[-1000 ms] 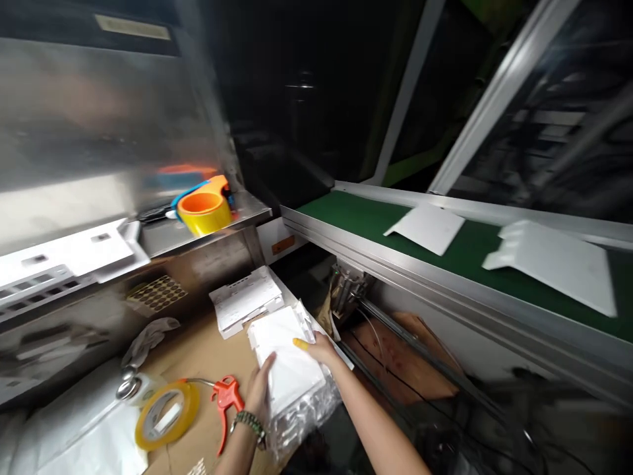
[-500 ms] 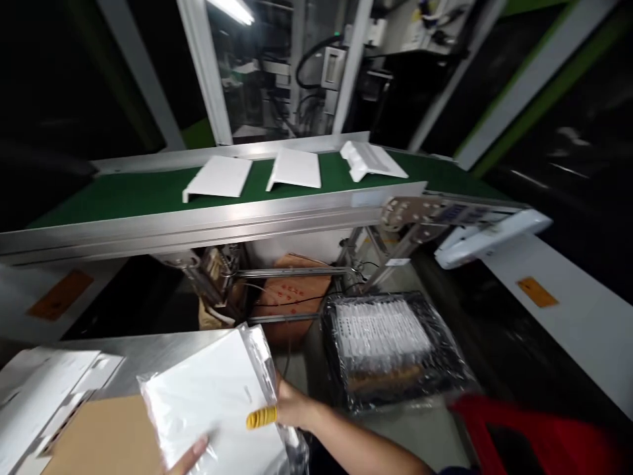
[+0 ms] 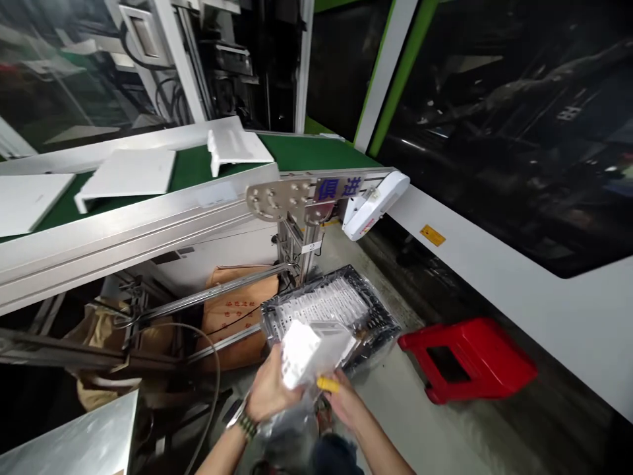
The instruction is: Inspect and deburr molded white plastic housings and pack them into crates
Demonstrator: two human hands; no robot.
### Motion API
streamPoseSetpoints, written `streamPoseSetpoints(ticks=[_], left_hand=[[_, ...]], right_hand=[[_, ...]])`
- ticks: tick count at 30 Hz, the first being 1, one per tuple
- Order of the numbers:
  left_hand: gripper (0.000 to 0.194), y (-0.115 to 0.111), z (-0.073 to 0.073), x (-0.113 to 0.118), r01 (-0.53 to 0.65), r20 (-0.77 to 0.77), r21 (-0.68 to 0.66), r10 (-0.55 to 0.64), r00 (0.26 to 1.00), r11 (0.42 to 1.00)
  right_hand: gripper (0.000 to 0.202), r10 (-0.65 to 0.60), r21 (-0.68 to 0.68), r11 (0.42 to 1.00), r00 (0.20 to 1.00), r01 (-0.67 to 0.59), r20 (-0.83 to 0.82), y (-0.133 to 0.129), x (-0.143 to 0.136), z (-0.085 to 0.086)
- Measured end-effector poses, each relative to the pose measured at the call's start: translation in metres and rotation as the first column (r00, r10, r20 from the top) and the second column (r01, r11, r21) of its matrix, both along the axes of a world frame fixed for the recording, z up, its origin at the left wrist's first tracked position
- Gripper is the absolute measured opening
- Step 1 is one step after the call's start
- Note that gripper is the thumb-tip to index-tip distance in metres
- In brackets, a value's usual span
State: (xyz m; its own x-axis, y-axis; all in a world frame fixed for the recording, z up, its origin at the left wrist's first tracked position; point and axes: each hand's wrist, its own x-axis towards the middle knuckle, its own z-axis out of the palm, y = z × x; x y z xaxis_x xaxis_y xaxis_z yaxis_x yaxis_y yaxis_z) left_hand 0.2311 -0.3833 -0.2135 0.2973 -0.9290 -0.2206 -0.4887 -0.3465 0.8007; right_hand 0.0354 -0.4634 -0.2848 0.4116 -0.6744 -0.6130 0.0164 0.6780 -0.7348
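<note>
My left hand (image 3: 271,389), with a watch on its wrist, is closed round the left side of a white plastic panel (image 3: 316,353). My right hand (image 3: 343,399) grips the lower right of the same panel; a yellow finger cot (image 3: 328,384) covers one of its fingers. Clear plastic film (image 3: 289,422) hangs below the hands. The panel is tilted and overlaps the near edge of a black crate (image 3: 383,310) on the floor. Inside the crate, white parts (image 3: 321,307) stand in a close row within a clear plastic liner.
More white panels (image 3: 131,173) lie on a green conveyor belt (image 3: 306,153) with a metal frame. A red stool-like object (image 3: 475,359) stands right of the crate. A brown sack (image 3: 237,310) lies under the conveyor. A metal tabletop (image 3: 74,439) is at lower left.
My view has swung right, from the table toward the floor crate. Both hands have moved from the table to above the crate's near edge, with the white panel between them.
</note>
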Motion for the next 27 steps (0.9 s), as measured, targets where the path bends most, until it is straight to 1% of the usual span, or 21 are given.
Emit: streamPoseSetpoints(ticks=[2,4,5,7,9,11,12,14,16,18,19,21,24,27], left_hand=[[0.07,-0.059,-0.025,-0.013,0.111,0.083,0.021,-0.113,0.99,0.994],[0.071,-0.107,-0.057,-0.028,0.204,0.148,0.064,-0.212,0.966,0.977],[0.067,-0.125,-0.074,-0.035,0.244,0.172,0.092,-0.257,0.951,0.965],[0.056,-0.149,-0.107,-0.05,0.299,0.205,0.156,-0.327,0.923,0.942],[0.05,-0.159,-0.137,-0.063,0.309,0.226,0.221,-0.357,0.907,0.925],[0.048,-0.16,-0.165,-0.076,0.285,0.232,0.273,-0.351,0.907,0.919],[0.047,-0.159,-0.178,-0.083,0.263,0.229,0.295,-0.335,0.914,0.919],[0.043,-0.156,-0.202,-0.094,0.199,0.211,0.328,-0.277,0.937,0.923],[0.038,-0.15,-0.223,-0.101,0.118,0.183,0.346,-0.19,0.965,0.931],[0.035,-0.141,-0.238,-0.106,0.028,0.149,0.338,-0.083,0.985,0.941],[0.033,-0.136,-0.244,-0.107,-0.019,0.132,0.321,-0.025,0.991,0.947],[0.033,-0.125,-0.25,-0.108,-0.111,0.097,0.268,0.088,0.991,0.957],[0.033,-0.111,-0.25,-0.108,-0.212,0.037,0.189,0.209,0.977,0.959],[0.035,-0.108,-0.241,-0.108,-0.239,-0.018,0.172,0.245,0.969,0.956]], right_hand=[[0.034,-0.078,0.071,0.994,0.996,0.082,-0.051,-0.036,-0.014,-0.018],[0.032,-0.115,0.146,0.98,0.984,0.134,-0.133,-0.066,-0.029,-0.035],[0.034,-0.122,0.179,0.972,0.977,0.154,-0.177,-0.077,-0.038,-0.041],[0.043,-0.134,0.218,0.958,0.961,0.188,-0.243,-0.094,-0.061,-0.045],[0.059,-0.15,0.22,0.952,0.953,0.211,-0.265,-0.105,-0.088,-0.041],[0.073,-0.151,0.214,0.954,0.952,0.211,-0.265,-0.111,-0.119,-0.033],[0.076,-0.139,0.214,0.956,0.953,0.2,-0.271,-0.113,-0.134,-0.029],[0.075,-0.108,0.2,0.964,0.943,0.177,-0.313,-0.114,-0.16,-0.025],[0.069,-0.089,0.164,0.973,0.921,0.162,-0.379,-0.114,-0.179,-0.024],[0.066,-0.072,0.134,0.98,0.897,0.144,-0.436,-0.112,-0.189,-0.027],[0.066,-0.059,0.127,0.983,0.888,0.13,-0.457,-0.112,-0.191,-0.028],[0.067,-0.015,0.109,0.991,0.881,0.075,-0.472,-0.111,-0.189,-0.031],[0.068,0.056,0.054,0.998,0.879,-0.034,-0.473,-0.114,-0.174,-0.034],[0.067,0.166,0.02,0.984,0.878,-0.176,-0.449,-0.119,-0.148,-0.037]])
